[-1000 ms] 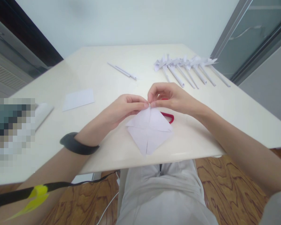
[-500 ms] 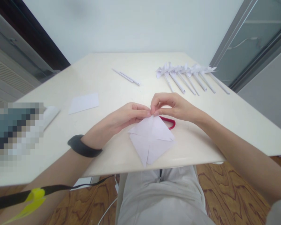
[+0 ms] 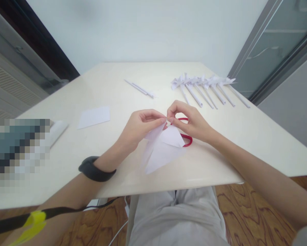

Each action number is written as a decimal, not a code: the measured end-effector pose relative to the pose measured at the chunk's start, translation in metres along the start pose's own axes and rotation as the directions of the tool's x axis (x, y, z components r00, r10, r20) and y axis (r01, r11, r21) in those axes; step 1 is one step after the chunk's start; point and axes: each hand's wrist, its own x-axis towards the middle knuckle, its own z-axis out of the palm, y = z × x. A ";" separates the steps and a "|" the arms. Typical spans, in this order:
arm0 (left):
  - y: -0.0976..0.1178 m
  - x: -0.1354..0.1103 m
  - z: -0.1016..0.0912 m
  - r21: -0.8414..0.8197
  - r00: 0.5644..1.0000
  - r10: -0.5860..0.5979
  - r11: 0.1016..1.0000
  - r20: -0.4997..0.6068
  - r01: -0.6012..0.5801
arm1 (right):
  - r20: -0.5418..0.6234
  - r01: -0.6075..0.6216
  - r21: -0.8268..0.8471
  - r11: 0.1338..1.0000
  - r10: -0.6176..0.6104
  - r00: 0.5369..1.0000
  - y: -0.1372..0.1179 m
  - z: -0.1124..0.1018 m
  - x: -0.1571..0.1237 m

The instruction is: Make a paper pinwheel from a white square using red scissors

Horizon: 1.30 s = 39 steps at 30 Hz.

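Note:
My left hand (image 3: 140, 126) and my right hand (image 3: 189, 121) meet above the near middle of the cream table (image 3: 112, 92). Both pinch the top corner of a white folded paper sheet (image 3: 162, 148), which is lifted and tilted, its lower tip near the table's front edge. Red-handled scissors (image 3: 186, 138) lie on the table under my right hand, mostly hidden by it and the paper. A dark band is on my left wrist.
A row of several white paper pinwheels on rolled sticks (image 3: 207, 89) lies at the back right. Two rolled paper sticks (image 3: 140, 89) lie at the back middle. A flat white paper (image 3: 94, 117) lies at the left, next to a blurred-out area.
The paper lay flat as a square diamond; now its top is raised and its flaps fold together. My hands stay pinched at the top corner. The view tilted slightly.

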 end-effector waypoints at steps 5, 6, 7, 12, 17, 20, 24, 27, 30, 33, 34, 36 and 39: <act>0.001 -0.005 0.002 0.015 0.997 0.004 1.000 -0.081 -0.003 | -0.028 -0.036 -0.003 0.999 0.035 0.999 0.000 0.001 0.001; 0.001 -0.006 0.003 0.010 0.996 0.002 1.000 -0.091 -0.001 | -0.032 -0.051 0.004 0.999 0.051 0.998 -0.001 0.002 0.001; 0.001 -0.007 0.003 0.002 0.995 0.000 1.000 -0.100 0.001 | -0.037 -0.068 0.010 0.998 0.069 0.997 -0.001 0.002 0.001; -0.001 -0.011 0.006 -0.053 0.993 -0.034 0.998 -0.113 0.028 | -0.058 -0.156 0.042 0.987 0.158 0.986 -0.006 0.008 0.000; -0.001 -0.011 0.006 -0.101 0.988 -0.120 0.989 -0.101 0.109 | -0.036 -0.248 0.093 0.964 0.252 0.967 -0.008 0.008 0.000; 0.001 -0.010 0.005 -0.084 0.985 -0.149 0.986 -0.088 0.142 | 0.001 -0.314 0.137 0.939 0.317 0.948 -0.008 0.005 0.002; 0.004 -0.010 0.004 -0.100 0.978 -0.202 0.976 -0.058 0.196 | 0.039 -0.349 0.188 0.918 0.348 0.937 -0.007 0.001 0.004; 0.003 -0.010 0.004 -0.123 0.974 -0.224 0.968 -0.040 0.217 | 0.039 -0.365 0.207 0.908 0.365 0.930 -0.006 0.001 0.004; 0.001 -0.009 0.004 -0.164 0.968 -0.251 0.956 -0.029 0.243 | 0.050 -0.389 0.227 0.893 0.388 0.920 -0.005 0.003 0.002; 0.000 -0.009 0.003 -0.207 0.958 -0.285 0.938 0.000 0.279 | 0.048 -0.393 0.239 0.888 0.393 0.918 -0.004 0.004 0.001; 0.000 -0.010 0.002 -0.220 0.957 -0.291 0.933 0.011 0.286 | 0.043 -0.390 0.238 0.890 0.391 0.919 -0.003 0.004 0.000; 0.000 -0.010 0.001 -0.240 0.956 -0.291 0.927 0.028 0.289 | 0.032 -0.377 0.237 0.895 0.380 0.924 -0.003 0.005 0.001; 0.002 -0.011 0.000 -0.240 0.963 -0.267 0.934 0.029 0.266 | 0.006 -0.335 0.244 0.910 0.344 0.939 -0.005 0.007 0.002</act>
